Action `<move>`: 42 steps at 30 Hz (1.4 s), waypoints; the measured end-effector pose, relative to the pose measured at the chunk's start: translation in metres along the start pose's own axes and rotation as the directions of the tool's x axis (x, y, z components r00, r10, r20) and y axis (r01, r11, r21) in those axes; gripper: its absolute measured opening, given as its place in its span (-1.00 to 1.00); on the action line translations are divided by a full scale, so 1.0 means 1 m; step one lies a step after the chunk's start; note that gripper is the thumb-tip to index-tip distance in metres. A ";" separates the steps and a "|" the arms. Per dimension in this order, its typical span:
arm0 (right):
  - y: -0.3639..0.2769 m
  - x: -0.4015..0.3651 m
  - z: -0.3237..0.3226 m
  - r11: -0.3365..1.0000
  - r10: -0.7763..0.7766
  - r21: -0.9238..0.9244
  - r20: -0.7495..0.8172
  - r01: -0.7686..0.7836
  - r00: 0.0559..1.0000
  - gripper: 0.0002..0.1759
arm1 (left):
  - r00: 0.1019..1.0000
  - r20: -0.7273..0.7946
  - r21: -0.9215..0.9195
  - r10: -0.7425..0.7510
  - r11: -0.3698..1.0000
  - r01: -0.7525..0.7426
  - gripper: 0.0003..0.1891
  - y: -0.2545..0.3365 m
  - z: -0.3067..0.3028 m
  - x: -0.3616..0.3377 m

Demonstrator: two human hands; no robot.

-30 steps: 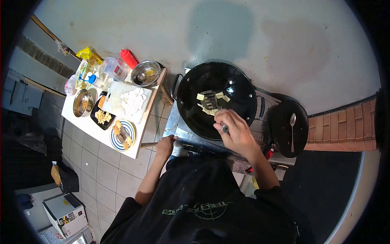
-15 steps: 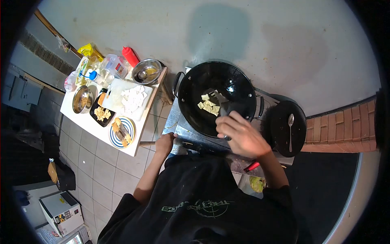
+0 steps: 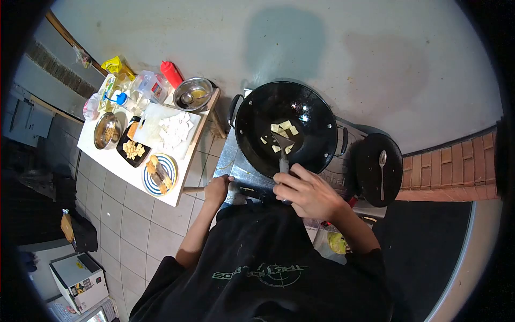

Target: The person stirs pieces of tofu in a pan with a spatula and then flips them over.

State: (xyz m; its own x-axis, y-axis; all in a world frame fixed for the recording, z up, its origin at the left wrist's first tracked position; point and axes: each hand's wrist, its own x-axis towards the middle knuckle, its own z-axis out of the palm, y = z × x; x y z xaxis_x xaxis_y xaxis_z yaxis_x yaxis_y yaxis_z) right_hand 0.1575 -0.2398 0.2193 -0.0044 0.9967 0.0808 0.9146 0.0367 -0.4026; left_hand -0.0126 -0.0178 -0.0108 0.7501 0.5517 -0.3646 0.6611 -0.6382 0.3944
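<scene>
My right hand (image 3: 310,196) is wrapped round the grey handle of a spatula (image 3: 283,162). The blade tip rests low in a black two-handled wok (image 3: 257,153), among several pale flat cut pieces of food (image 3: 280,129). Some pieces lie just beyond the blade and others beside it. To the left, my left hand (image 3: 217,189) is closed at the near left edge of the metal stove (image 3: 228,161). What its curled fingers hold, if anything, is hidden.
A black round lid (image 3: 394,161) with a spoon (image 3: 382,174) on it is right of the wok. On the left table stand a white cutting board (image 3: 153,126) with white pieces, a striped plate (image 3: 173,177), a black tray (image 3: 126,159), metal bowls (image 3: 179,88) and a red bottle (image 3: 170,72).
My right hand has moved left and toward me, turning the spatula so its blade points away. The food pieces have shifted and spread in the wok. My left hand stays put.
</scene>
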 end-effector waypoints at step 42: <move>0.103 0.008 0.065 0.451 0.809 0.891 -0.385 -0.049 0.444 -0.61 | 1.000 0.021 0.005 -0.023 1.000 0.022 -0.52 -0.011 0.010 0.006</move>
State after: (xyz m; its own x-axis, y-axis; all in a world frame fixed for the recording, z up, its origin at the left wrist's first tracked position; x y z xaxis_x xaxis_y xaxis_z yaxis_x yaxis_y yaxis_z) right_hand 0.2250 -0.2237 0.1192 0.8935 0.4448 0.0613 0.0527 0.0317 -0.9981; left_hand -0.0158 -0.0129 -0.0257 0.7345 0.5543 -0.3914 0.6777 -0.6284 0.3819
